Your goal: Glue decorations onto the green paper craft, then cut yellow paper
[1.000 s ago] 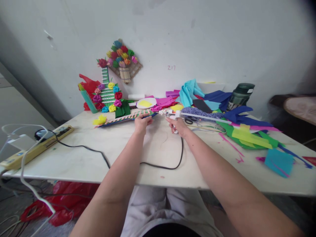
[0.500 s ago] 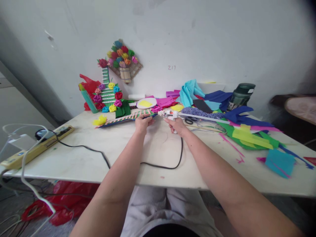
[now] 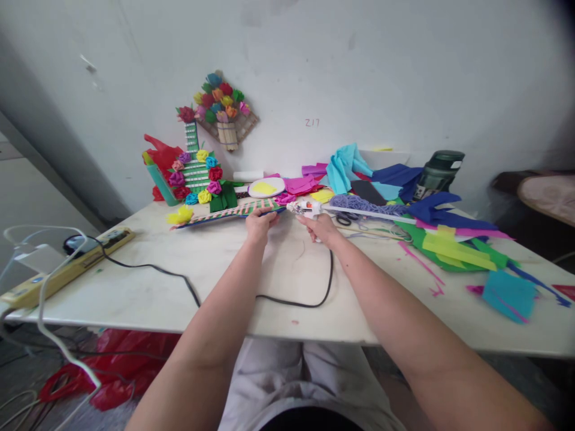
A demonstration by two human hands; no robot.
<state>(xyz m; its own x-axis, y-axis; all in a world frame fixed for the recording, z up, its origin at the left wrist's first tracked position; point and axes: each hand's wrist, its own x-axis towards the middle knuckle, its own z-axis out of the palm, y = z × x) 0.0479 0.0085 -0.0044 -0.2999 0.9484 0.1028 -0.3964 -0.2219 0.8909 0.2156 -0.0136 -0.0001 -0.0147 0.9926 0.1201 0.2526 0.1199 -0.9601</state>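
Left hand (image 3: 260, 224) grips striped panel (image 3: 224, 213) at counter (image 3: 287, 269); right hand (image 3: 322, 227) grasps glue gun (image 3: 308, 208) by panel's right end. Strips (image 3: 242, 209) on, yellow flower (image 3: 181, 215) at left end; middle flowerless, looks part-done.

Your left forearm (image 3: 220, 305) and right forearm (image 3: 386, 299) stretch toward the far side, converging. Your left hand (image 3: 260, 226) is curled in a pinch; your right hand (image 3: 321, 228), near it, is closed in a grip.
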